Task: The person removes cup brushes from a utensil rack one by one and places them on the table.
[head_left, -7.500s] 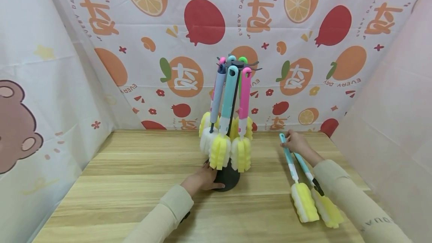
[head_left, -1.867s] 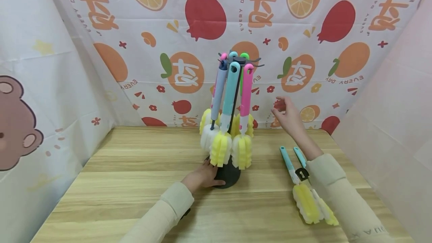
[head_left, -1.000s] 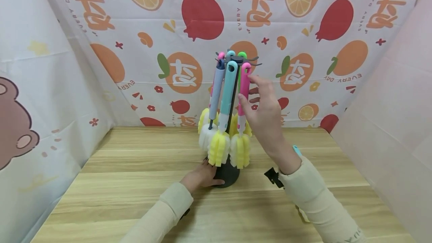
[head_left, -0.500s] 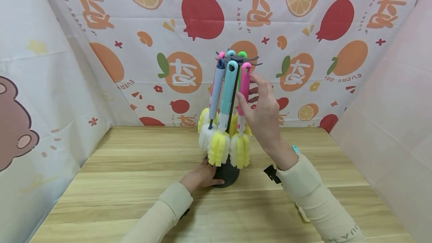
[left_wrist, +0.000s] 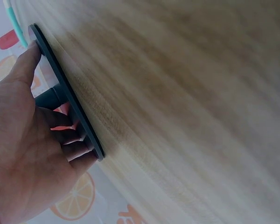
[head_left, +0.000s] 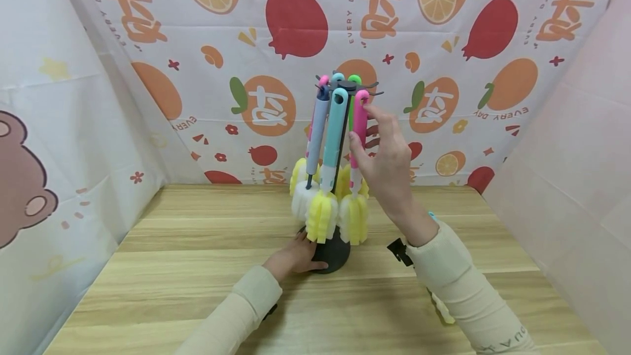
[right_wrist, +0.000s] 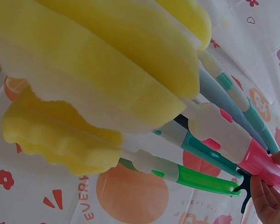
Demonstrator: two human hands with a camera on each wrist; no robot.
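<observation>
Pink brush point(head_left: 360, 122): at the front right of the black stand point(head_left: 337, 256), near upright with a slight lean. Loop end at the top, level with the hooks; yellow-and-white sponge at the bottom, held off the counter point(head_left: 197, 234). Whether the loop sits on its hook or just off it, cannot tell.

Right hand point(head_left: 389, 166): comes in from the right side, thumb and fingers pinched on the pink handle just under the loop. Nearer hand by far. Key relation: handle upright within the fingers, hook at its upper end, so free travel would be up and outward, toward the right.

Left hand point(head_left: 296, 257): low, at the stand's foot; fingers spread and pressing on the round base, thumb apart along its front edge.

Close neighbours: teal brush point(head_left: 335, 130) just left of the pink one, sponges side by side; grey-blue brush point(head_left: 318, 136) beyond that; green brush point(right_wrist: 200, 179) behind.

Room: open counter to the right of the stand, except where a sponge point(head_left: 443, 311) shows from under the right forearm. Patterned cloth point(head_left: 296, 26) stands behind, at the counter's far edge.
</observation>
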